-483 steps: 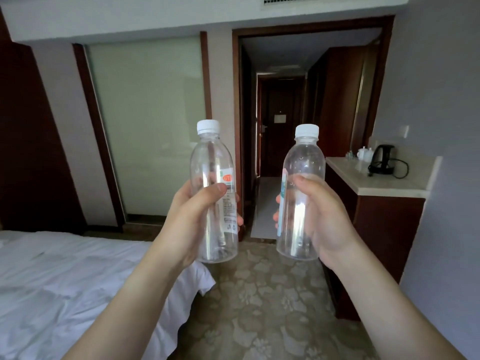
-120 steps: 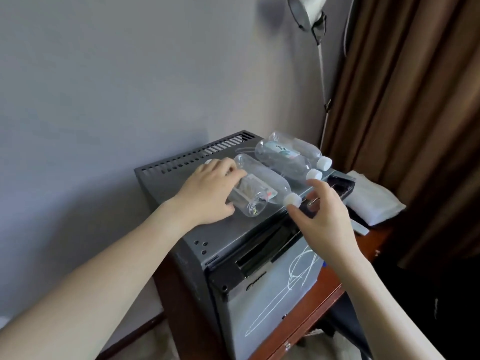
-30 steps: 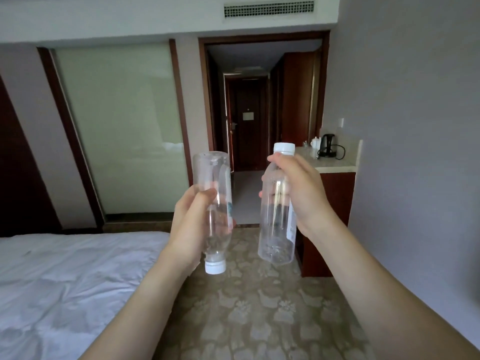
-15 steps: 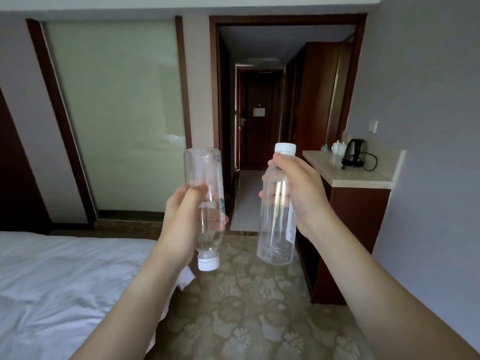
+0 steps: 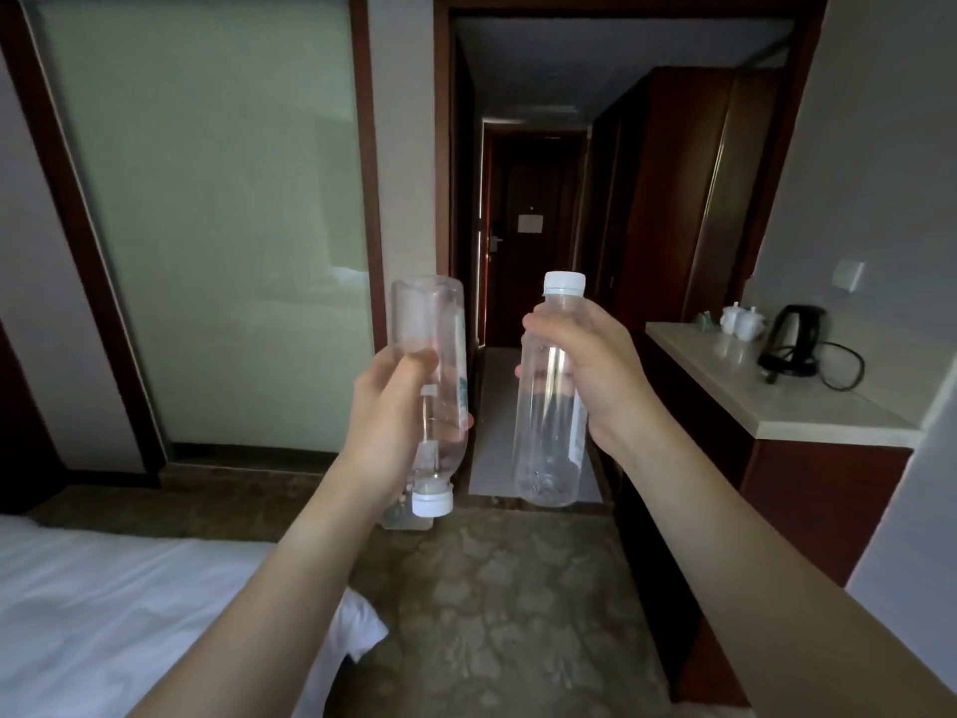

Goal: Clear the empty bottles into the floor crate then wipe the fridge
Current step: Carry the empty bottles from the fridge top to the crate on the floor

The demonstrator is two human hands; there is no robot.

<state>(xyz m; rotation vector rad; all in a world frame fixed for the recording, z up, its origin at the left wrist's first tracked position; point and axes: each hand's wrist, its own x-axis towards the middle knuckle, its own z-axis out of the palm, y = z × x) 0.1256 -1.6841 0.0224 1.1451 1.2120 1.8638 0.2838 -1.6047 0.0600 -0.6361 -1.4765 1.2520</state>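
Left hand (image 5: 399,432), centre frame: clenched round an inverted clear plastic bottle (image 5: 437,355), white cap (image 5: 432,502) pointing down. Right hand (image 5: 590,365), just right of centre: grasping an upright clear plastic bottle (image 5: 549,448), white cap (image 5: 564,282) on top; both bottles empty, held apart in mid-air above patterned carpet (image 5: 497,614). White bed (image 5: 103,614), lower left. Black kettle (image 5: 789,334) on stone countertop (image 5: 766,396), right edge. Dark hallway door (image 5: 528,241), upper centre.
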